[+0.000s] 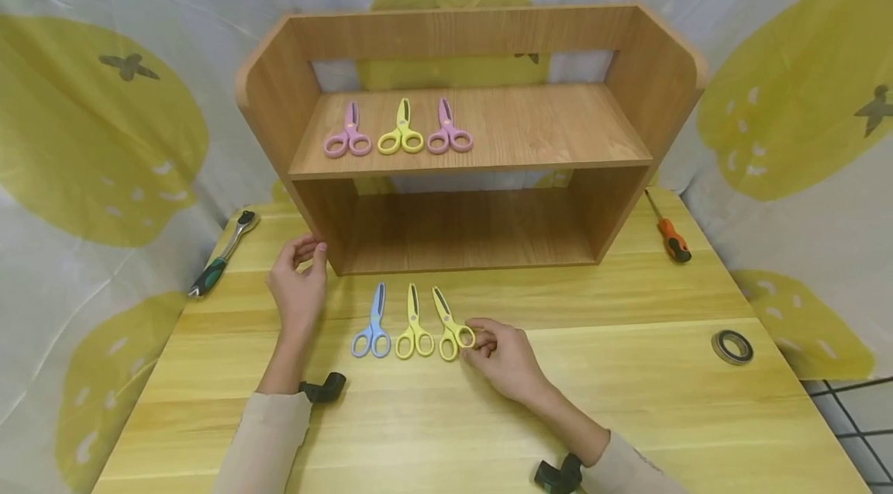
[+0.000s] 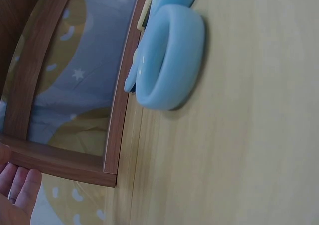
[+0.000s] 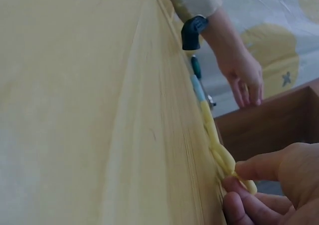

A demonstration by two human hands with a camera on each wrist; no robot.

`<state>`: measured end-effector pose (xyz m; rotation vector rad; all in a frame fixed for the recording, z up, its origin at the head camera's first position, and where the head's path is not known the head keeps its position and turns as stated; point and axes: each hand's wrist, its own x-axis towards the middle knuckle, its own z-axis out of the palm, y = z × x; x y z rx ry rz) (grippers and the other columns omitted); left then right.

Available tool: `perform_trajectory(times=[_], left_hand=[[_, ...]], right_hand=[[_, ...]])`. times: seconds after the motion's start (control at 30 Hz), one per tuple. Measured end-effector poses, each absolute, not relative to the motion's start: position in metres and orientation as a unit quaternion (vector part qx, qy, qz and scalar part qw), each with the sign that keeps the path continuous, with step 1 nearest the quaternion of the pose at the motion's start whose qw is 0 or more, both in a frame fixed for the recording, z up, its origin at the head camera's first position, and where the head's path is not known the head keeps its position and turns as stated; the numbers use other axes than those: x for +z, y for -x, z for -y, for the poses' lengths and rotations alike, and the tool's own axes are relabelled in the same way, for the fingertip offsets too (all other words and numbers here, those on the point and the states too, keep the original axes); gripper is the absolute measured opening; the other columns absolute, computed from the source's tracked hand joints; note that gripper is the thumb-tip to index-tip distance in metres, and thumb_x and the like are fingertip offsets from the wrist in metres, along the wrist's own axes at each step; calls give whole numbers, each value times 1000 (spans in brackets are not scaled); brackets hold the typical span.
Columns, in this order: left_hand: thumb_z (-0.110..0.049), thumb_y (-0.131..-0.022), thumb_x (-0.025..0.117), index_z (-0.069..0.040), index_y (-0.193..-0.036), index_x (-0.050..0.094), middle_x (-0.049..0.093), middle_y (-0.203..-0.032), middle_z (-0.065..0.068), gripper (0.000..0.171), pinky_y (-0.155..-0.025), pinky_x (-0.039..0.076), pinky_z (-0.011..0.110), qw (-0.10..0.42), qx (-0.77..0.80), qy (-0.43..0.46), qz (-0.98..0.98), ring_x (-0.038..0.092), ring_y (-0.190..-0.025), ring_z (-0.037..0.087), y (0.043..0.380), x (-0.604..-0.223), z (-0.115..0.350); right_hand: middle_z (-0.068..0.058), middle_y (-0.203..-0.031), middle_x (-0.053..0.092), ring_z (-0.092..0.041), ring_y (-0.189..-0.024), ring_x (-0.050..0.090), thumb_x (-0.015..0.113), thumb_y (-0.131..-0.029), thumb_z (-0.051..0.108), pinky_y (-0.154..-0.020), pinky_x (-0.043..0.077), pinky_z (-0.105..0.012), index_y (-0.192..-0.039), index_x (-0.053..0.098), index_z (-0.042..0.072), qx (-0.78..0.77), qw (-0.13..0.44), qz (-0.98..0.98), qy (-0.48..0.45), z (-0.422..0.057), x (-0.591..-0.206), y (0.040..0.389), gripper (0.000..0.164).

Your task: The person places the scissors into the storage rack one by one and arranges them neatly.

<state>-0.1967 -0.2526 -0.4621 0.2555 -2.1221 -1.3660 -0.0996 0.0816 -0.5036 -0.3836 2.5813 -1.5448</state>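
Beige sleeves [image 1: 261,447] seen nearest. Rightmost yellow scissors [image 1: 447,316] on table [image 1: 649,416], before shelf [image 1: 551,129], pinched at handle by right hand [image 1: 508,361], blades left free, perhaps for control. Left hand [image 1: 301,285] placed at shelf's side, fingers loosely bent, perhaps for steadying.

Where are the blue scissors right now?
In the head view, the blue scissors lie on the table in front of the wooden shelf, between the left hand and the middle yellow scissors.
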Motion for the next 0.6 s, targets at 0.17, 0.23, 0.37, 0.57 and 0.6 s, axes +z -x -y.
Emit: perform_trajectory(times=[0.17,0.23,0.37,0.57,0.6], left_hand=[[-21,-99,70,-8,-117,73,77,-107,9,22,-77,56,7,298,-509,-96,802,69,-94,3,195,-465,254],[-20,-99,70,-8,-117,72,77,-107,10,22,-77,56,7,297,-511,-95,801,69,-94,4,195,-467,253],[-20,-99,70,-7,-117,72,77,-107,11,23,-77,56,7,298,-513,-94,800,68,-94,4,195,-468,253],[-21,-100,69,-7,-116,73,77,-107,10,22,-79,57,8,301,-506,-103,802,67,-92,-1,196,-465,255],[-21,-100,69,-7,-116,73,77,-106,10,22,-79,57,8,302,-503,-103,804,67,-92,-1,196,-464,255]], right_hand=[[6,-86,74,-8,-73,62,77,-90,9,-67,54,-20,-131,68,4,-520,71,-842,126,-83,-505,100,42],[6,-87,75,-9,-75,63,78,-89,10,-68,54,-20,-129,70,6,-526,80,-837,126,-85,-505,100,40],[4,-87,76,-12,-72,64,79,-90,12,-64,55,-21,-128,69,7,-539,96,-826,135,-90,-500,101,40],[4,-88,75,-14,-72,67,79,-90,13,-63,59,-23,-130,68,9,-571,90,-805,132,-99,-482,102,42],[3,-89,75,-15,-74,68,80,-91,13,-65,59,-24,-130,68,9,-575,87,-803,131,-100,-477,100,41]])
